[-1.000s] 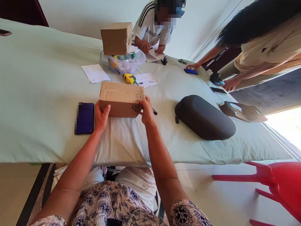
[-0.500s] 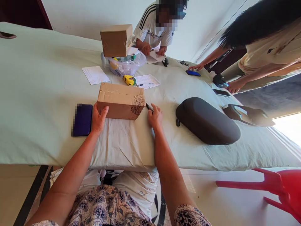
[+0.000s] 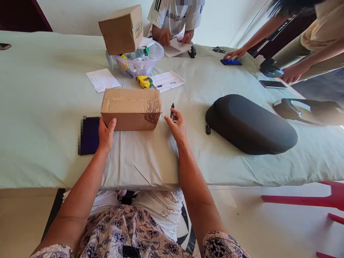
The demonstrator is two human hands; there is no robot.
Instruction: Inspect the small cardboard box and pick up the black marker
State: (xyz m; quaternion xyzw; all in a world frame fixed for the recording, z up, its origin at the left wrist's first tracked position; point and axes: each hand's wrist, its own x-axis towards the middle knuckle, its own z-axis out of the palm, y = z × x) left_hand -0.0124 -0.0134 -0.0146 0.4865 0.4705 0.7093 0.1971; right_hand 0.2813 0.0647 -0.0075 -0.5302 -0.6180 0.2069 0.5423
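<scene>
A brown cardboard box rests on the cloth-covered table in front of me, with black scribbled lines at its right end. My left hand grips the box's lower left corner, thumb on the front face and fingers mostly hidden behind. Just right of the box, apart from it, my right hand holds a black marker between its fingers, tip pointing up and away. A dark blue phone-like slab, partly blurred out, lies close to my left hand. To the right is a small black piece, perhaps a cap.
Behind the box are a yellow tape measure, papers and a clear basin with another carton on top. A large dark case lies right. Two people work across the table; a red stool stands on the floor.
My right hand has drawn back slightly from the box's scribbled end, and the marker has turned more upright. The left hand keeps hold of the box. The view has shifted.
</scene>
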